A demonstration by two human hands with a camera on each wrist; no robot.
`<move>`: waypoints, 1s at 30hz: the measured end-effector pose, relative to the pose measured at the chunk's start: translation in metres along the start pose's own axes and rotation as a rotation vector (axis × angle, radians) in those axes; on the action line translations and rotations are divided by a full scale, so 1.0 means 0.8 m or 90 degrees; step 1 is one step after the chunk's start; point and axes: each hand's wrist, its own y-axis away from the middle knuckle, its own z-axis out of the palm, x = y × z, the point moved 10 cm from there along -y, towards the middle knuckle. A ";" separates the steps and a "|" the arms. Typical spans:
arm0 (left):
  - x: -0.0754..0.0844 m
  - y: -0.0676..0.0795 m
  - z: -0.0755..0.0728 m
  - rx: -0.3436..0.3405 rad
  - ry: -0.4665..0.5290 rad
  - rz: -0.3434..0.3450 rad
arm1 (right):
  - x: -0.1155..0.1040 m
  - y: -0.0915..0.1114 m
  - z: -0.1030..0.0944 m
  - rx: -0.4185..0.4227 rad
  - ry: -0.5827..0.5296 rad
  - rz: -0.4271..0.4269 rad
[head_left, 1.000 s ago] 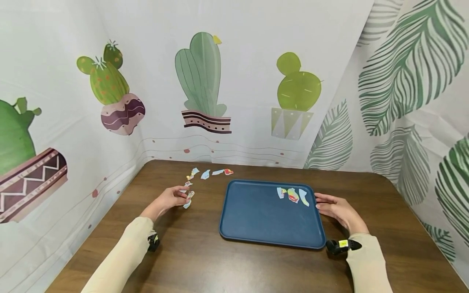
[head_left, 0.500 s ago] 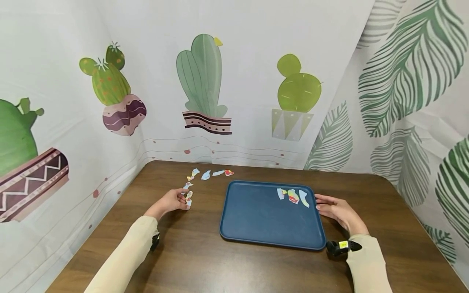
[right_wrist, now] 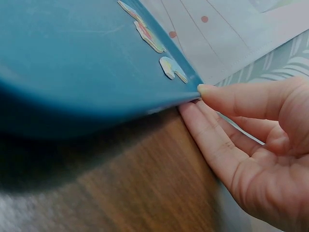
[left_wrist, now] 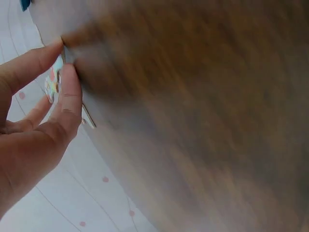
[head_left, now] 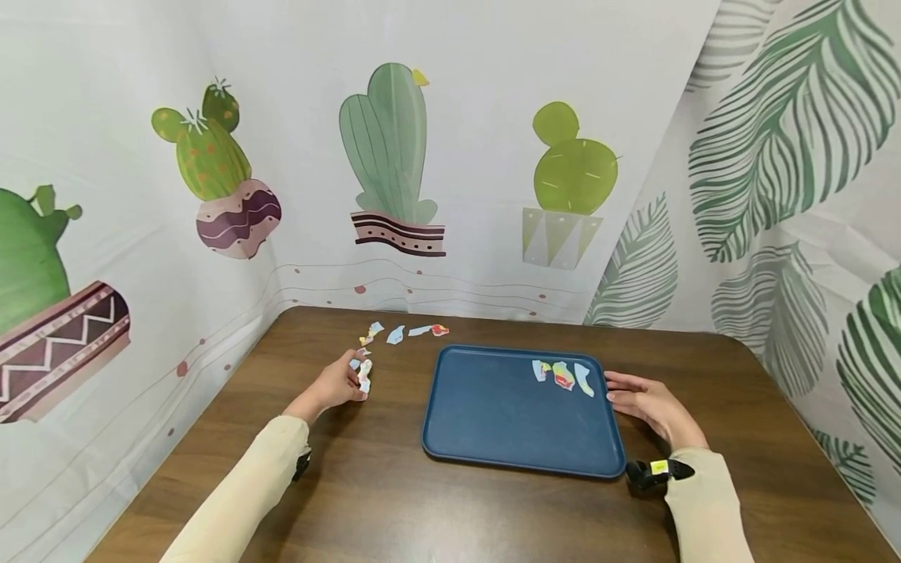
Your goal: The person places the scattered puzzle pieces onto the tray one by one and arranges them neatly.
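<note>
At the left of the table my left hand (head_left: 332, 383) pinches a small, irregular puzzle piece (head_left: 364, 375) with a light face and coloured print. Thumb and fingers hold it tilted up in the left wrist view, where the fingers hide part of it. My right hand (head_left: 651, 403) grips the right rim of a blue tray (head_left: 507, 442), thumb on top and fingers underneath in the right wrist view. Three puzzle pieces lie in the tray's far right corner, among them a red and yellow piece (head_left: 563, 376) and a pale curved piece (head_left: 583, 380).
Beyond the left hand, several more pieces lie in a bent row, including a light blue piece (head_left: 396, 335) and a red one (head_left: 439, 330). The brown wooden table (head_left: 394, 500) ends at a cactus-printed cloth (head_left: 479, 156) along its back and left.
The left hand has taken hold of the nearest puzzle piece and tilted it up, shifting slightly right. The right hand and the tray have stayed in place.
</note>
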 end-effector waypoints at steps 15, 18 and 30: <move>-0.001 -0.006 0.004 0.006 0.066 -0.003 | -0.001 0.001 0.001 -0.005 -0.006 -0.011; 0.000 -0.008 0.005 0.005 0.113 -0.008 | -0.001 0.001 0.001 -0.007 -0.011 -0.017; 0.032 -0.025 0.025 -0.040 0.291 -0.004 | -0.001 0.002 0.001 0.001 -0.006 -0.009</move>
